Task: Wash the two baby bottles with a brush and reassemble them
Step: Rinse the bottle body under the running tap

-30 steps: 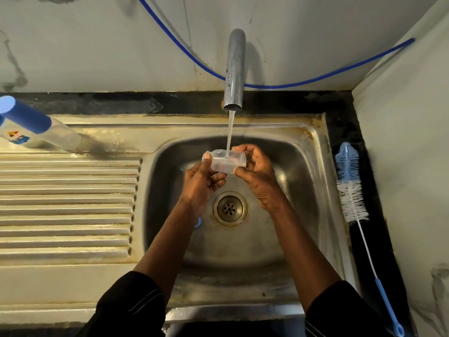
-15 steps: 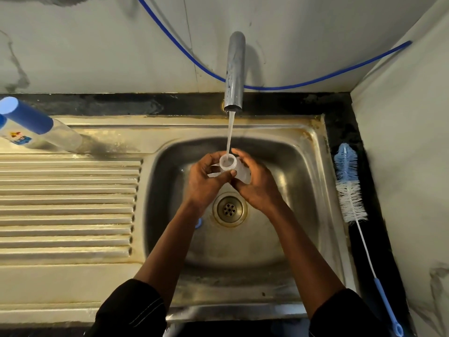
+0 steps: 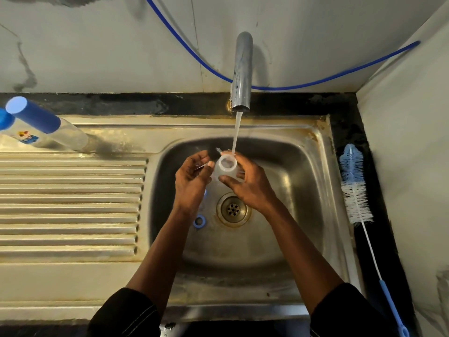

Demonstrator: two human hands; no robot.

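While the right hand (image 3: pixel 250 187) curls thumb and fingers round the clear bottle body (image 3: pixel 227 167), holding its open mouth up under the water stream (image 3: pixel 235 135) from the tap (image 3: pixel 241 74), the left hand (image 3: pixel 192 180) sits just beside it at nine o'clock. Its thumb tip is against the bottle wall and its fingers are half curled; whether they hold some small clear part I cannot tell.

This looks like the rinse of one bottle body. A blue ring (image 3: pixel 199 220) lies on the floor of the sink (image 3: pixel 315 190), at eight o'clock of the drain (image 3: pixel 233 209). The brush (image 3: pixel 356 190) lies on the dark worktop (image 3: pixel 340 122) at three o'clock of the basin, with no hand on it. A blue-capped bottle (image 3: pixel 46 127) stands at ten o'clock, already assembled.

Next, I judge, the water must be tipped out. If scrubbing is still due, the left hand takes the bottle so the right can reach the brush. Otherwise the ring goes back on the neck.
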